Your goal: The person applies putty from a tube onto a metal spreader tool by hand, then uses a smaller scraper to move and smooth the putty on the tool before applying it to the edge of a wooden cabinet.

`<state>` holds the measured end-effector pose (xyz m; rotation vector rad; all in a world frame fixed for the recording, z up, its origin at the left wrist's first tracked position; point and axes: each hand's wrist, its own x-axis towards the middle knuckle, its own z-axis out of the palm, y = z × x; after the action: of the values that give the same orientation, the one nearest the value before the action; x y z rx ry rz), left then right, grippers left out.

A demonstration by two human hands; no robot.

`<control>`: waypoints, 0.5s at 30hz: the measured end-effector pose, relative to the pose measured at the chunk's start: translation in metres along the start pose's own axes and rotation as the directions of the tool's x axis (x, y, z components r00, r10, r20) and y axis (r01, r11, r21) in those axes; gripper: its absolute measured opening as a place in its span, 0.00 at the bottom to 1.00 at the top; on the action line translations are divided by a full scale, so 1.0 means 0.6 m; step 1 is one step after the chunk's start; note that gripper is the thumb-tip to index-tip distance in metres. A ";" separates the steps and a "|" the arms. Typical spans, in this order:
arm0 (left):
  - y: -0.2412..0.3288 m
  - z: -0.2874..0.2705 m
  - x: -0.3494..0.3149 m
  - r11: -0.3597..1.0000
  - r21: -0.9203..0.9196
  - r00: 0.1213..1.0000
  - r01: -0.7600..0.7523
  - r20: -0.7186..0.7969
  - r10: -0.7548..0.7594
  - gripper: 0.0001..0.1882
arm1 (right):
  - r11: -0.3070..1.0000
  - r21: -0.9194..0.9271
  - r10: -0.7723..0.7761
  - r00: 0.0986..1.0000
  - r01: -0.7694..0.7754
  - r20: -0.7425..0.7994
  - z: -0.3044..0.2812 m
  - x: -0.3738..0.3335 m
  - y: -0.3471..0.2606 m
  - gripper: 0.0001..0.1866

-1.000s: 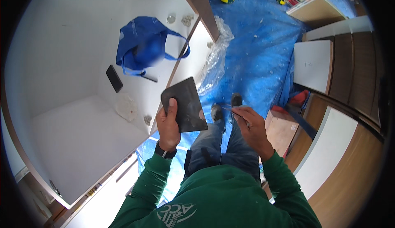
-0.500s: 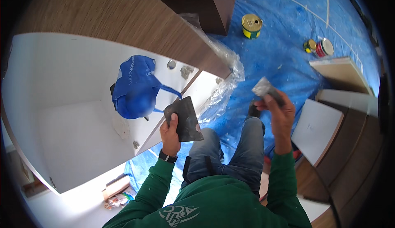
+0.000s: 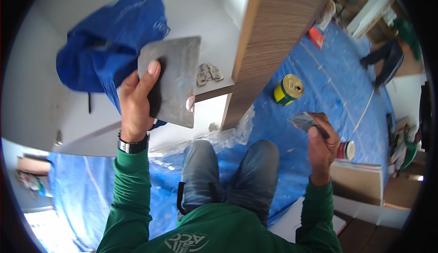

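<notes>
My left hand grips a flat grey metal plate, the thumb lying across its face. A small dab of pinkish paste sticks to the plate's right edge. To the right, my right hand is closed round a putty knife, whose blade points left and away from me. Behind the plate, a blue cloth bag lies in the white cabinet. Metal hinges rest beside the plate on the cabinet's inner surface.
A wood-grain panel edges the cabinet. Blue sheeting covers the floor, with a yellow-green can and a red-and-white can on it. Boards lean at right. Another person's leg shows at the far right.
My view and body have turned toward the right. The plate now stands in front of the cabinet's hinges. Both hands keep their hold, and the putty knife has come lower in view.
</notes>
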<state>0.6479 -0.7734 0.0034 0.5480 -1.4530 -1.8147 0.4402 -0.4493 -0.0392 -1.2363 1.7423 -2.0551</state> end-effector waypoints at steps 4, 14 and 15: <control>-0.013 0.004 -0.001 0.981 0.110 0.987 -0.158 -0.003 0.160 0.24 | 0.965 -0.193 -0.139 0.970 0.178 0.200 0.079 0.017 0.029 0.16; -0.007 -0.014 -0.005 0.989 0.085 0.991 -0.125 -0.037 0.128 0.25 | 0.686 -0.428 -0.350 0.783 0.588 0.514 0.120 0.036 -0.036 0.17; -0.008 -0.014 -0.014 0.983 0.030 0.981 -0.184 -0.056 0.185 0.25 | 0.652 -0.420 -0.379 0.750 0.632 0.542 0.117 0.038 -0.035 0.17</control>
<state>0.6578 -0.7720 -0.0043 0.4585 -1.4388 -1.6254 0.4811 -0.5085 -0.0121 -2.4091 2.0186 -1.2689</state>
